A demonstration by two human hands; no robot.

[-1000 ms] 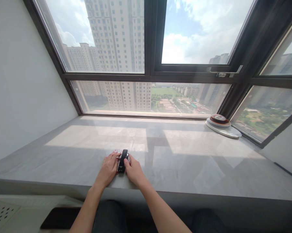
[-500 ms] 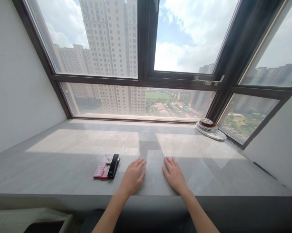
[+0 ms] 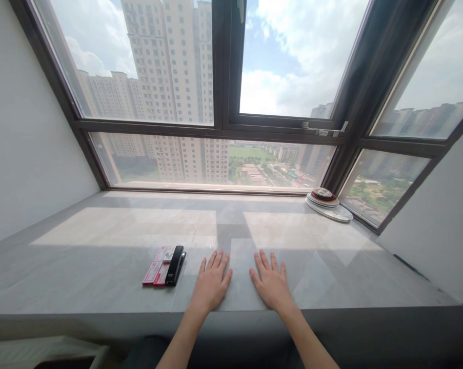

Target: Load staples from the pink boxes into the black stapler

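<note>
My left hand (image 3: 212, 282) lies palm down on the pale stone windowsill (image 3: 112, 287), fingers spread and holding nothing. Beside it, my right hand (image 3: 270, 281) rests flat in the same way, its fingers apart. To the left of my left hand is a black stapler (image 3: 175, 265), touching neither hand. It lies next to several small red-and-white boxes (image 3: 152, 273), which look like staple boxes, though their print is too small to read. A small light item (image 3: 168, 254) with a dark mark sits by the stapler's far end.
A stack of round plates or discs (image 3: 327, 199) stands in the far right corner against the dark window frame (image 3: 354, 138). White walls (image 3: 31, 154) close off both sides. Below the sill's front edge, at lower left, is a pale container or furniture edge (image 3: 42, 351).
The fingers of both my hands have spread wider on the sill. The view has shifted slightly, so the stapler and boxes appear a little further left.
</note>
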